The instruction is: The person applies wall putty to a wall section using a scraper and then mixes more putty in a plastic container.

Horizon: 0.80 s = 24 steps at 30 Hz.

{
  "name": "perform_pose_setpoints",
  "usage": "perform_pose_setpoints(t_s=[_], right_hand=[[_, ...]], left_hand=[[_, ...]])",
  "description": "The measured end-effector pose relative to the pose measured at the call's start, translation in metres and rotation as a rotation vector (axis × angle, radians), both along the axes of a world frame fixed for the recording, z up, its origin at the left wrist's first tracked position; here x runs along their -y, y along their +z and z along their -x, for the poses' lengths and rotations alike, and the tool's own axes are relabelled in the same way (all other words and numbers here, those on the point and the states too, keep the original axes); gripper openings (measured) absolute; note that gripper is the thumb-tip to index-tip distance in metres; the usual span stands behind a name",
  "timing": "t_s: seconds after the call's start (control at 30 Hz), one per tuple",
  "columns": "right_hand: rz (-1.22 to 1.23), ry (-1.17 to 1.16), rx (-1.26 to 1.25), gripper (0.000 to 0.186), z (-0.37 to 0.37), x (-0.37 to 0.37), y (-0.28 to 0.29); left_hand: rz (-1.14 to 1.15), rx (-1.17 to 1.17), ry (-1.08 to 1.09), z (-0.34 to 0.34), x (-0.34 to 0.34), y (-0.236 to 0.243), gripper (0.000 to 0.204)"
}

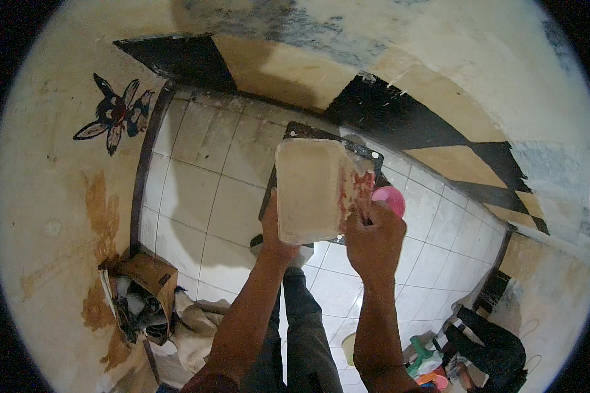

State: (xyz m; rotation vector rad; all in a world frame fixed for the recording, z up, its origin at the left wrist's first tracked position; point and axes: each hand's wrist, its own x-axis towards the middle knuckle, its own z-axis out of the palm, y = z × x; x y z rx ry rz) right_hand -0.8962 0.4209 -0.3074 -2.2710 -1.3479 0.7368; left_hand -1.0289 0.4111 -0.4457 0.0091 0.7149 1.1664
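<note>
Held in front of me is a rectangular, beige-coated panel or shallow container with rounded corners. My left hand grips its lower left edge, most of the fingers hidden beneath. Along the right side runs a red, beige-smeared strip; I cannot make out whether it is part of the same thing or a separate tool. My right hand is closed at the lower end of that strip. Below and behind is a black flat-topped thing with pale spots at its corners, largely covered. A pink round container shows beside my right hand.
White floor tiles surround my feet. A wall with black and beige diamonds is ahead. At lower left stand an open cardboard box and bunched pale cloth. Dark clothing and green and orange items lie lower right.
</note>
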Motion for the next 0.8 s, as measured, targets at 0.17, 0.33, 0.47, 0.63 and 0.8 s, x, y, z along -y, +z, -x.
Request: perform_pose_setpoints(t_s=[0.17, 0.33, 0.47, 0.63, 0.8], right_hand=[[-0.078, 0.012, 0.007, 0.020, 0.003, 0.003, -0.008], [-0.159, 0.125, 0.037, 0.019, 0.007, 0.003, -0.030], [-0.191, 0.042, -0.003, 0.020, 0.013, 0.007, -0.011], [-0.092, -0.021, 0.016, 0.018, 0.008, 0.003, -0.019], [-0.203, 0.071, 0.034, 0.018, 0.027, 0.008, -0.027]], left_hand=[[-0.161, -0.151, -0.048, 0.004, 0.007, -0.020, 0.051], [-0.115, -0.069, -0.038, -0.002, 0.004, -0.006, 0.050], [-0.050, -0.072, 0.001, 0.001, 0.005, -0.012, 0.049], [0.052, 0.132, 0.019, -0.002, 0.001, -0.006, 0.050], [-0.288, -0.382, -0.095, -0.004, 0.006, -0.017, 0.051]])
